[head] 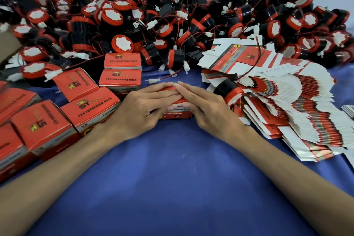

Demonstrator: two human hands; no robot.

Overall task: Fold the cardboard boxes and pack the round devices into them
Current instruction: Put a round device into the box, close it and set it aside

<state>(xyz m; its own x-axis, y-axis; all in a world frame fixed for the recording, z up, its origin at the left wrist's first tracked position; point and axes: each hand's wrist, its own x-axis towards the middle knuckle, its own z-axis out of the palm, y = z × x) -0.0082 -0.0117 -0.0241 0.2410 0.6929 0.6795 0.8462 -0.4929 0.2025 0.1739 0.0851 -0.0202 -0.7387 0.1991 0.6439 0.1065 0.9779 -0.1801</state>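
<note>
Evidently closing: left hand (145, 105) and right hand (207, 108) press straight fingers (162, 90) flat on the box (177, 114) mid worktop (172, 178), probably seating its flap; packed boxes (90, 107) left, flat blanks (306, 113) right, round devices (122, 43) heaped behind, all within reach.

Left hand (142, 108), right hand (207, 108) — both bare.

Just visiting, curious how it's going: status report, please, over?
Left hand and right hand flat, both pressing the box top. Box on the cloth. Finished boxes left, flat blanks right; nothing in the way.
</note>
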